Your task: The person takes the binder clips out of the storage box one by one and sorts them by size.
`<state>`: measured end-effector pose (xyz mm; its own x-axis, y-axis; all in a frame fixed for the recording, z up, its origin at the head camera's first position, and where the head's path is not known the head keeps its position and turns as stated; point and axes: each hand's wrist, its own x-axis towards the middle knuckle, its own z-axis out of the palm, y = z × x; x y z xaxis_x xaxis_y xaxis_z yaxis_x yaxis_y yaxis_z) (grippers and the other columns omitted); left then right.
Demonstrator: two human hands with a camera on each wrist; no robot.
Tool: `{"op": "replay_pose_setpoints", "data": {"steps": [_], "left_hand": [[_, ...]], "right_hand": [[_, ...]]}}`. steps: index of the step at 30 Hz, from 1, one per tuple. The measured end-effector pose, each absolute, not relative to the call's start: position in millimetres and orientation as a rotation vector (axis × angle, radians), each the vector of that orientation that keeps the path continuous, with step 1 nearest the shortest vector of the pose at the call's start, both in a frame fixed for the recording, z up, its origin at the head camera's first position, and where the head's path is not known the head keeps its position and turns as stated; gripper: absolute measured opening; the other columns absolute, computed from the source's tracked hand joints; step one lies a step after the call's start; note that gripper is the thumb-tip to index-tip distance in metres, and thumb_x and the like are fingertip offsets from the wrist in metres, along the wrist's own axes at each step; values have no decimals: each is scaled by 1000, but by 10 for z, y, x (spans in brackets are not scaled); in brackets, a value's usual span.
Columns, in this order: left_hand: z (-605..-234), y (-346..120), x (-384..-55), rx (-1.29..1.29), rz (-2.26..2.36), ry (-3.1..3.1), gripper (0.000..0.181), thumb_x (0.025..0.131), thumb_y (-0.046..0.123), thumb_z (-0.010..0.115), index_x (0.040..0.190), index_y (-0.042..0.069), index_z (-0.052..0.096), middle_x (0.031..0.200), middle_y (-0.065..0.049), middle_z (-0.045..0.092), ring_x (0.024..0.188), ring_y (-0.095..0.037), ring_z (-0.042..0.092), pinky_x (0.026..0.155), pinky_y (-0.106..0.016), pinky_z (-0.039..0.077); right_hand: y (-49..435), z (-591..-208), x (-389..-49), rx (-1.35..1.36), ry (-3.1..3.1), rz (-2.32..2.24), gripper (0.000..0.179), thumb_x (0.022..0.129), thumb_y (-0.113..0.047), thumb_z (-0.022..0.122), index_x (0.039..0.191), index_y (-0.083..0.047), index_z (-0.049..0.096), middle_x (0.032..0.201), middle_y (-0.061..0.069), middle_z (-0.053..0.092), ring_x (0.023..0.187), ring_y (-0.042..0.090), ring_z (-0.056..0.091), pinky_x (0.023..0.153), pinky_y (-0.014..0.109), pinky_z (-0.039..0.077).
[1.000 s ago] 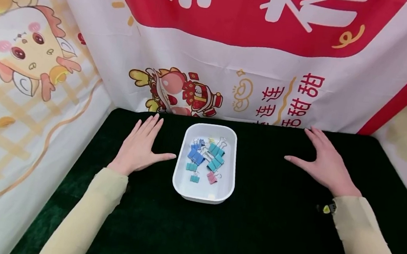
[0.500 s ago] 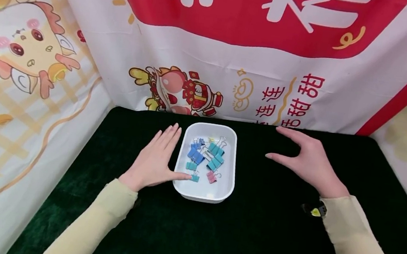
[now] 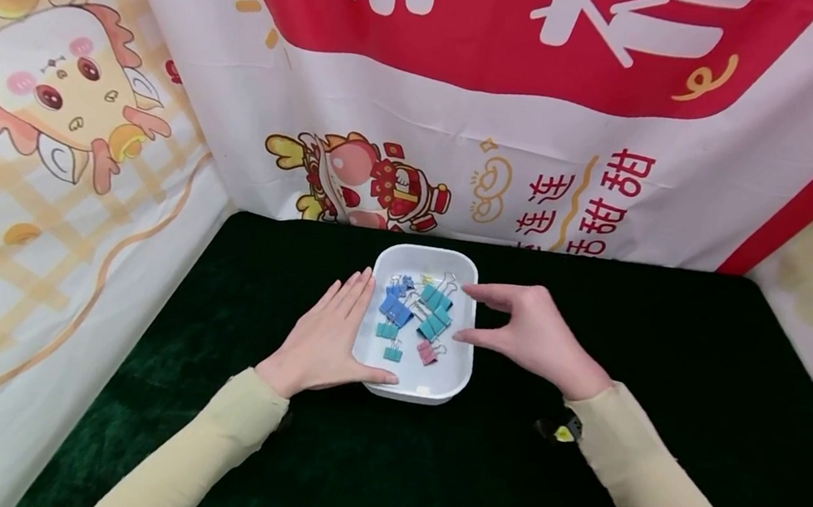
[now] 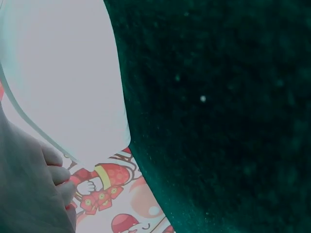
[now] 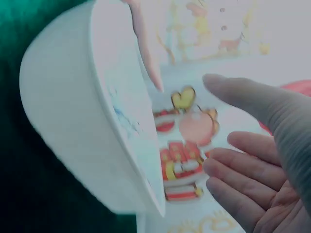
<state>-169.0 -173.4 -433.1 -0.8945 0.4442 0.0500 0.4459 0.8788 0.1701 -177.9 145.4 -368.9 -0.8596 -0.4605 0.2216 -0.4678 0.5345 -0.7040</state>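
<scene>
A white plastic tub (image 3: 440, 383) stands on the dark green cloth in the head view, with several binder clips inside. Among them are a blue binder clip (image 3: 396, 311), a large teal binder clip (image 3: 435, 322), a small teal binder clip (image 3: 392, 354) and a pink binder clip (image 3: 428, 353). My left hand (image 3: 321, 340) lies along the tub's left side, fingers straight, thumb over the near left rim. At the right rim is my right hand (image 3: 540, 336), thumb and fingers spread apart; the right wrist view shows nothing between them.
The dark green cloth (image 3: 455, 485) covers the table. Behind it hangs a white and red printed curtain (image 3: 386, 101), and a patterned cloth (image 3: 20, 276) borders the left side.
Both hands have moved in toward the tub: the left rightward to its left side, the right leftward to its right rim. The tub and clips keep their place on the cloth.
</scene>
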Motion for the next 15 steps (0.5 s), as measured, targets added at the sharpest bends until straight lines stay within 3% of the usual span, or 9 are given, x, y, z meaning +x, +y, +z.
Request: {"op": "replay_pose_setpoints", "data": {"steps": [7, 15], "left_hand": [[-4347, -1733, -1678, -740, -279, -3056, 140, 65, 100, 46, 164, 12, -2, 170, -4, -3, 154, -19, -3, 123, -44, 2], [-4348, -1737, -1672, -763, -311, -3060, 140, 67, 95, 56, 164, 13, -3, 170, -5, -2, 154, -18, -5, 123, -44, 2]], "right_hand": [[1096, -3827, -1884, 908, -2849, 1256, 58, 76, -34, 92, 127, -14, 73, 125, 1, 71, 115, 22, 67, 94, 45, 55], [865, -3887, -2016, 931, -2913, 1196, 58, 78, -33, 91, 128, -10, 72, 125, 7, 70, 113, 21, 68, 93, 41, 56]]}}
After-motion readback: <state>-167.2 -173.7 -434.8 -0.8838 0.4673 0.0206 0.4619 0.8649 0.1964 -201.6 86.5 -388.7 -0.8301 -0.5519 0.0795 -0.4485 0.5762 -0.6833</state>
